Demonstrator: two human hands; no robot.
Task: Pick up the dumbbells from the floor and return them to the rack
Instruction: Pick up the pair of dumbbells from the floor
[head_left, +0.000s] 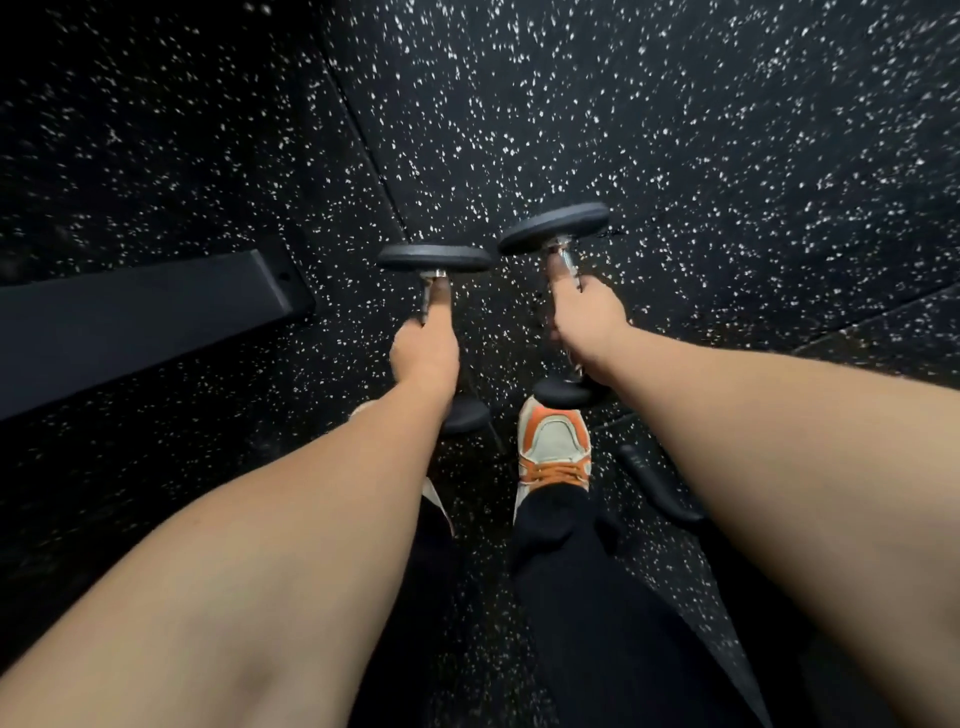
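The person stands looking straight down, both bare arms hanging toward the floor (727, 156), which is black rubber matting flecked with white, with seams between the tiles. The left hand (425, 349) is closed around the chrome handle of the left dumbbell (434, 258), thumb laid along the bar; its far plate shows clear ahead of the knuckles, and its near plate shows partly from under the wrist. The right hand (587, 312) is wrapped likewise around the handle of the right dumbbell (555, 227), thumb forward; that dumbbell is tilted, far plate angled up to the right, near plate just above the toe of the shoe. The two far plates sit just beside each other; whether they touch cannot be told. Whether either dumbbell rests on the floor or hangs clear of it cannot be told from this angle. Below, an orange and white shoe (555, 451) is planted between the arms; black trousers (582, 597) cover the leg; the other shoe is mostly hidden behind the left forearm. To the left lies a long black beam (140, 322), near the left dumbbell but apart from it. A curved black bar (655, 488) lies on the floor just right of the shoe, partly hidden by the right forearm.
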